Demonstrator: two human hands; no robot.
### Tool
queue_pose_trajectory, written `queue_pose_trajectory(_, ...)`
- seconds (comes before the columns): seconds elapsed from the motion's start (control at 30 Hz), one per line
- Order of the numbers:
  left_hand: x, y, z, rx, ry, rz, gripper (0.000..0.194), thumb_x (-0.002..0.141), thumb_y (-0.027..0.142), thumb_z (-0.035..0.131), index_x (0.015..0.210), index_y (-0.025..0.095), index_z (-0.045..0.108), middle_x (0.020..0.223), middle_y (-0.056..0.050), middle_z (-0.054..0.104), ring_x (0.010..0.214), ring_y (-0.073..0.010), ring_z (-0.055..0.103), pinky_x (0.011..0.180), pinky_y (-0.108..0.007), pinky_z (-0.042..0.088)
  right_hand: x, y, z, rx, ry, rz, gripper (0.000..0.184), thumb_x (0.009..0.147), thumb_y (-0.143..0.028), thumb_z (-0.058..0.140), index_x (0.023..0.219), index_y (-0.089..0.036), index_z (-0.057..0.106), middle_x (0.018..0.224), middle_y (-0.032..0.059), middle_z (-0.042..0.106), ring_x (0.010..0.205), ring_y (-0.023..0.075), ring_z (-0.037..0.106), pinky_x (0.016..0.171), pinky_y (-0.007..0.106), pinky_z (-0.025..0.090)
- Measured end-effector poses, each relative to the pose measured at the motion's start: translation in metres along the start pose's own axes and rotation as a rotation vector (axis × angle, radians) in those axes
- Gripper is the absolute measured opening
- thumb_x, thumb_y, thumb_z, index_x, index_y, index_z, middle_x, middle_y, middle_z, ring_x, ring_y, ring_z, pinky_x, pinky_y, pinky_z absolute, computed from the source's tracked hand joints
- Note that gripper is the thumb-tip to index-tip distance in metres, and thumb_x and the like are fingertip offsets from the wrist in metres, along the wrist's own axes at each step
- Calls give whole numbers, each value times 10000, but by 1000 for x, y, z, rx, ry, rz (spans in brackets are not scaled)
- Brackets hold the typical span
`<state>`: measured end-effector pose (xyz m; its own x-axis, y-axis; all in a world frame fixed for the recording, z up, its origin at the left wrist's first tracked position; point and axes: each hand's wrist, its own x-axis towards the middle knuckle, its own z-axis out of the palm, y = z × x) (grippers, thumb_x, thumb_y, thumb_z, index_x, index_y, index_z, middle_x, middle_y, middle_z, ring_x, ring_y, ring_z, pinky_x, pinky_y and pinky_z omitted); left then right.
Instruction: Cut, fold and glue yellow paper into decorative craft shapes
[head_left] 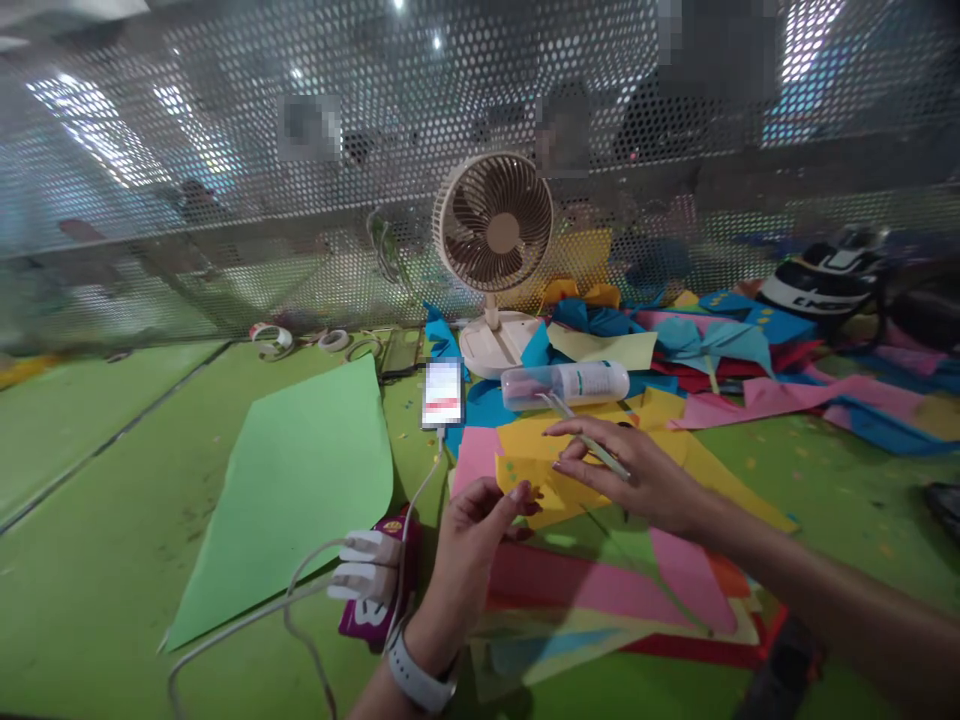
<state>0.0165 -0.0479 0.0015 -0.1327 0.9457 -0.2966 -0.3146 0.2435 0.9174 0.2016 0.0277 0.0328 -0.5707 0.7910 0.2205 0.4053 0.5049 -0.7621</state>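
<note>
My left hand (480, 530), with a pale watch (421, 672) on its wrist, is closed in a pinch over the paper sheets. What lies between its fingertips is too small to make out. To its right, my right hand (634, 465) holds a pair of slim metal tweezers (609, 458), tips pointing up and left. Below and behind both hands lies a yellow paper sheet (559, 500) with small green bits on it. Pink paper (592, 590) and other coloured sheets are stacked nearer me. A clear plastic bottle (596, 383) lies sideways just beyond my right hand.
A beige fan (495, 225) stands before a perforated metal screen (300, 230). A charging phone (442, 393) and a purple power strip with white plugs (365, 565) sit left of my hands, beside a large green sheet (300, 490). Tape rolls (334, 341) and crumpled coloured paper (712, 345) line the back.
</note>
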Motion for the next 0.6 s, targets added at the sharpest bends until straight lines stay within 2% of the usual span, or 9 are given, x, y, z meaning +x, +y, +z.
queue_pose_trajectory(0.27, 0, -2, -1, 26, -6, 46, 197, 701, 277, 736, 659, 126, 617, 646, -33, 675, 590, -101, 613, 575, -191, 489, -2, -3, 0, 11, -31, -18, 292, 855, -293, 550, 1135, -210, 527, 888, 41, 650, 881, 191, 598, 801, 321, 440)
queue_pose_trajectory(0.37, -2, 1, -1, 36, -22, 59, 186, 700, 288, 737, 782, 139, 662, 749, -41, 686, 665, -126, 634, 599, -209, 506, -2, -2, -3, 84, -26, 11, 306, 853, -305, 556, 1142, -212, 524, 864, 26, 650, 827, 174, 611, 775, 301, 451)
queue_pose_trajectory(0.47, -3, 3, -2, -4, -104, 69, 334, 671, 290, 758, 972, 182, 660, 929, -62, 685, 793, -176, 648, 618, -230, 520, -3, -3, -5, 147, -8, 29, 333, 847, -333, 565, 1155, -214, 523, 807, 8, 645, 769, 163, 612, 729, 282, 464)
queue_pose_trajectory(0.6, -3, 1, 0, -11, -186, 32, 376, 610, 258, 800, 952, 157, 682, 899, -80, 700, 783, -186, 648, 618, -229, 515, -4, -7, 0, 161, 6, 27, 310, 836, -329, 577, 1122, -214, 540, 805, 7, 654, 776, 172, 618, 729, 287, 477)
